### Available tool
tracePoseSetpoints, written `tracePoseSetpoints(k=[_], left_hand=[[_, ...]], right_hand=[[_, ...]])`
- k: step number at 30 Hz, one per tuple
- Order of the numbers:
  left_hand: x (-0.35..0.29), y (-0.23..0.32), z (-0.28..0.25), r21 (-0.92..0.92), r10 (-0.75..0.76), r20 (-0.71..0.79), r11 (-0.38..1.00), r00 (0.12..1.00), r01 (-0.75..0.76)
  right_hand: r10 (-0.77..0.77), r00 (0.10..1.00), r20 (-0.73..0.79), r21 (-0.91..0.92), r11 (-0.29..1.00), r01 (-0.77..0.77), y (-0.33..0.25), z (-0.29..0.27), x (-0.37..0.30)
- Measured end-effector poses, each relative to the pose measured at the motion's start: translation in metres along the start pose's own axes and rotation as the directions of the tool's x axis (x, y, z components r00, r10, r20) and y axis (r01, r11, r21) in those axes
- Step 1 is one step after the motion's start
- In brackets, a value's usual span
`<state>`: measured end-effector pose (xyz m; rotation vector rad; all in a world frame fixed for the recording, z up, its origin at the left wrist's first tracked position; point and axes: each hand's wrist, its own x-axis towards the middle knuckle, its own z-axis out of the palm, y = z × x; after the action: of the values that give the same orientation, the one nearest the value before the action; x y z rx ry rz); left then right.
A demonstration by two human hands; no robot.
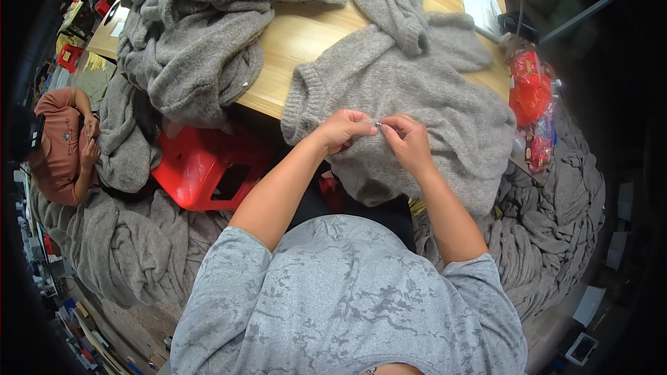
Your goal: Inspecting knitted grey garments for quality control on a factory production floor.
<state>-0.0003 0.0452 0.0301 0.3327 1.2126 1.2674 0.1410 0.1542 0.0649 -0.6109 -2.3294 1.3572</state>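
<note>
soft grey knit, pinched at one small spot

the left hand (342,128) and right hand (410,140) meet fingertip to fingertip over the grey fuzzy knitted sweater (417,107), fingers closed down tight on a tiny pale thing (379,124) at its surface; whether that is a tag, a pin or a thread end is too small to tell. the sweater lies draped over the near edge of the light wooden table (306,35), part of it hanging off toward the person.

it looks soft, limp and light, likely to stretch and sag if lifted by one point, so a hold at the ribbed hem or shoulders should serve better than a pinch in the loose knit.

farther back on the table sits a heap of more grey knitwear (194,42). left of the table stands a red plastic stool (201,167), and past it another person in a salmon top (62,146). right of the table lie red packets (531,90).
</note>
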Motion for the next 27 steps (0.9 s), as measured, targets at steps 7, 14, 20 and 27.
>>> tracePoseSetpoints(k=[7,14,20,27], left_hand=[[-0.002,0.000,0.005,0.033,0.095,-0.002,0.995,0.995,-0.095],[0.001,-0.003,-0.004,-0.054,0.067,0.077,0.997,0.995,-0.063],[0.001,-0.004,-0.005,-0.103,0.063,0.103,0.993,0.993,-0.053],[0.001,-0.003,-0.005,-0.108,0.043,0.051,0.993,0.998,-0.037]], right_hand=[[0.027,0.998,-0.049,0.020,0.999,-0.026,0.005,0.005,-0.001],[0.011,0.998,-0.065,0.074,0.997,-0.007,0.006,0.006,-0.002],[0.023,0.998,-0.065,0.084,0.996,-0.017,0.009,0.006,-0.002],[-0.052,0.992,-0.117,0.007,0.999,0.053,0.002,0.007,0.001]])
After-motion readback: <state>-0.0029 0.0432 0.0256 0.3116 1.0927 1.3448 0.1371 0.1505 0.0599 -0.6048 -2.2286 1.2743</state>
